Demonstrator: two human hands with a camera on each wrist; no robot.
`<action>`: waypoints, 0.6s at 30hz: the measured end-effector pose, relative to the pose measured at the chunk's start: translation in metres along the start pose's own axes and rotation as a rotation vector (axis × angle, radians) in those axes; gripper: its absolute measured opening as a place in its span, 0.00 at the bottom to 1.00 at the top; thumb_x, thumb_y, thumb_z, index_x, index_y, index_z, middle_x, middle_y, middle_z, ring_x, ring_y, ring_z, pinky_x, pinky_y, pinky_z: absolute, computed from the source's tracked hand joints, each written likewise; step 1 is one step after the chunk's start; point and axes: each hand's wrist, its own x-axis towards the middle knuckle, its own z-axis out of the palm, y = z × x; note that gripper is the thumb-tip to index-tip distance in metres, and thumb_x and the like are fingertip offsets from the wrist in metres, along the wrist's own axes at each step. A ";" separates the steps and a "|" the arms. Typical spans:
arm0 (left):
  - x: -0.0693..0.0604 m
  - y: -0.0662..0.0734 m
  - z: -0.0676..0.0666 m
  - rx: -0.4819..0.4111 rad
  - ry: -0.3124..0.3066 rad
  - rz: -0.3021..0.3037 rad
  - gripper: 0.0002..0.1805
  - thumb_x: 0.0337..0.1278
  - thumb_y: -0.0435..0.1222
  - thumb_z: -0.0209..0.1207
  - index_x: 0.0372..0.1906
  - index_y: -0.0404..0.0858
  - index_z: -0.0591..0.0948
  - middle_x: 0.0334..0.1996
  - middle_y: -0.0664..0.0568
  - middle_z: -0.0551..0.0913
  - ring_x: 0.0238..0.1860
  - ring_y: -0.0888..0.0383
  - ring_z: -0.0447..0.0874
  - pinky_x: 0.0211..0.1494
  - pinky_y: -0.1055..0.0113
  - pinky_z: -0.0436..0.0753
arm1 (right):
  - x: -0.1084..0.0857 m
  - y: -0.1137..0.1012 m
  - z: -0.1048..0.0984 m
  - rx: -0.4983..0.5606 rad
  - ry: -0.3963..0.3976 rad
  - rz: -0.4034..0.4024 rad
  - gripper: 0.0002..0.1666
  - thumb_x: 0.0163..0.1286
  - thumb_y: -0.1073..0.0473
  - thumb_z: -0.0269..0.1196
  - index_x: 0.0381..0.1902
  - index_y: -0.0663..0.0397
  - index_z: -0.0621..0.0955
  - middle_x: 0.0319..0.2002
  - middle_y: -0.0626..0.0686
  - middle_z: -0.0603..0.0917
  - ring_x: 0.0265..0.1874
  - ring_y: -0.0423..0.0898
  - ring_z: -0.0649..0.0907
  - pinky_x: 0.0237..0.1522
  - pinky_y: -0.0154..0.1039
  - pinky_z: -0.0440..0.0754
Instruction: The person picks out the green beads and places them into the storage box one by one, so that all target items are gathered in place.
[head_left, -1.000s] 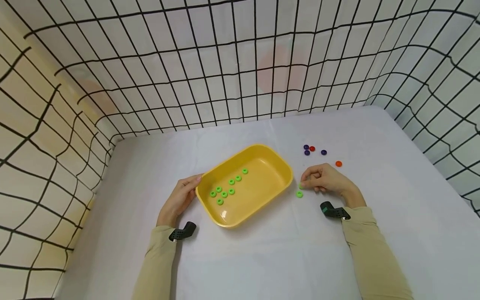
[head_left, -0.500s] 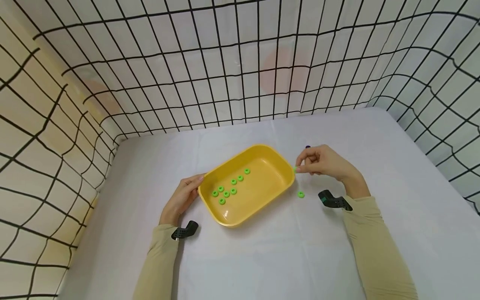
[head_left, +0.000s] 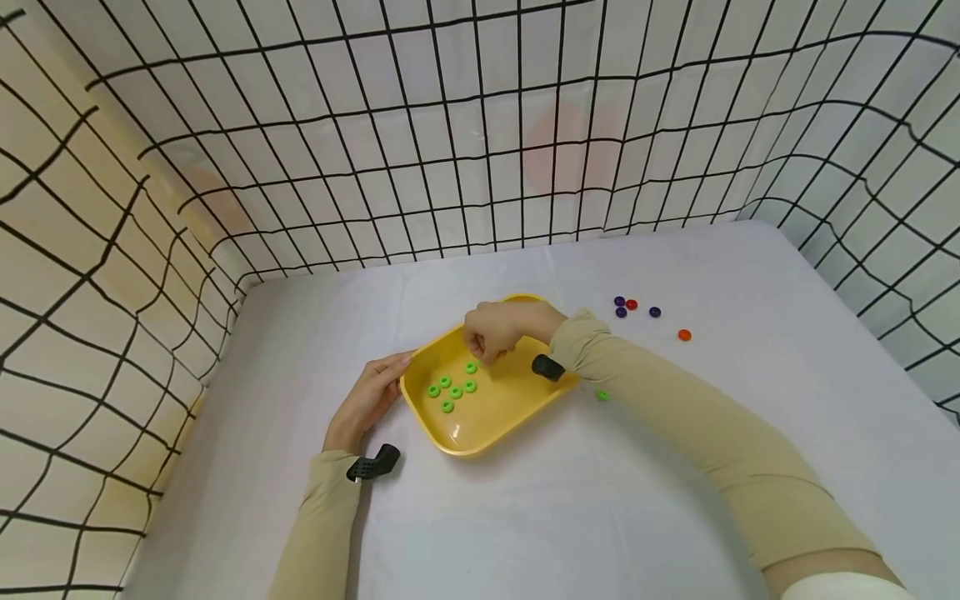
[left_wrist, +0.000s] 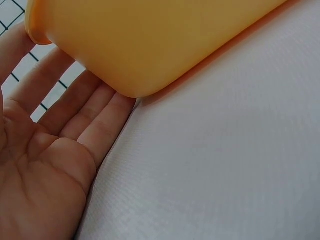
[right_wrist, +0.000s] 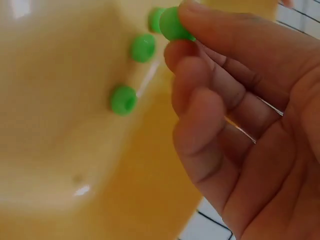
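A yellow tray (head_left: 431,446) stands on the white-covered table with several green beads (head_left: 447,406) inside. At its left end my left hand (head_left: 369,396) touches the rim and outer wall; in the left wrist view its fingers (left_wrist: 65,102) lie nearly straight, their tips partly hidden by the tray. Over the tray's middle is my right hand (head_left: 493,329), pinching a green bead (right_wrist: 174,24) between thumb and index finger, while its other fingers curl loosely. In the head view the hand hides that bead. Another green bead (head_left: 602,395) lies outside the tray, partly covered by the right arm.
Right of the tray lie several purple beads (head_left: 655,312), a red bead (head_left: 632,305) and an orange bead (head_left: 685,335). Black wire mesh (head_left: 491,158) bounds the table at the back and sides. The right forearm (head_left: 697,433) crosses over the tabletop.
My right hand has carried the pinched green bead from the table, past the tray's right end, leftward over the tray. My left hand has stayed at the tray's left end.
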 end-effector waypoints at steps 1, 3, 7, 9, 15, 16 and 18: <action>0.000 0.000 0.000 -0.004 0.001 -0.001 0.23 0.76 0.38 0.47 0.61 0.21 0.73 0.46 0.57 0.85 0.44 0.62 0.78 0.50 0.74 0.80 | 0.004 -0.001 0.001 0.000 -0.032 0.008 0.10 0.60 0.70 0.67 0.23 0.54 0.79 0.19 0.47 0.77 0.15 0.39 0.72 0.20 0.28 0.72; 0.000 0.000 0.001 -0.014 0.008 -0.003 0.25 0.76 0.38 0.48 0.62 0.19 0.71 0.46 0.57 0.85 0.44 0.62 0.78 0.50 0.74 0.80 | 0.008 -0.003 0.004 0.002 -0.079 0.020 0.09 0.60 0.71 0.67 0.24 0.56 0.80 0.20 0.48 0.77 0.16 0.40 0.73 0.20 0.28 0.74; 0.001 0.001 0.002 -0.008 0.009 0.002 0.26 0.75 0.38 0.49 0.62 0.17 0.69 0.47 0.58 0.85 0.46 0.62 0.79 0.52 0.74 0.81 | 0.012 -0.007 0.006 0.009 -0.118 0.040 0.07 0.60 0.69 0.70 0.27 0.59 0.81 0.22 0.49 0.79 0.16 0.41 0.75 0.21 0.29 0.77; 0.002 0.002 0.003 -0.007 0.006 0.005 0.26 0.75 0.38 0.48 0.62 0.17 0.69 0.47 0.59 0.85 0.47 0.62 0.79 0.53 0.74 0.81 | 0.012 -0.008 0.006 -0.002 -0.119 0.044 0.06 0.61 0.69 0.70 0.27 0.60 0.82 0.22 0.49 0.79 0.16 0.41 0.76 0.22 0.29 0.77; 0.002 0.001 0.004 -0.029 0.012 -0.002 0.23 0.76 0.36 0.48 0.61 0.20 0.72 0.47 0.59 0.86 0.47 0.62 0.80 0.52 0.73 0.81 | 0.015 -0.007 0.009 -0.002 -0.118 0.051 0.05 0.61 0.70 0.68 0.27 0.59 0.82 0.23 0.49 0.81 0.18 0.42 0.77 0.24 0.31 0.80; 0.001 0.001 0.004 -0.029 0.014 -0.005 0.22 0.76 0.36 0.48 0.61 0.20 0.73 0.47 0.59 0.86 0.47 0.62 0.80 0.52 0.73 0.81 | 0.016 -0.007 0.009 -0.001 -0.115 0.051 0.06 0.62 0.70 0.68 0.27 0.58 0.82 0.23 0.49 0.81 0.18 0.42 0.77 0.23 0.31 0.80; 0.000 0.000 0.003 -0.030 0.024 -0.009 0.22 0.75 0.36 0.49 0.60 0.21 0.74 0.47 0.59 0.86 0.47 0.62 0.81 0.52 0.73 0.82 | 0.016 -0.007 0.009 0.001 -0.109 0.050 0.06 0.62 0.70 0.68 0.27 0.58 0.82 0.22 0.49 0.81 0.17 0.41 0.77 0.23 0.31 0.80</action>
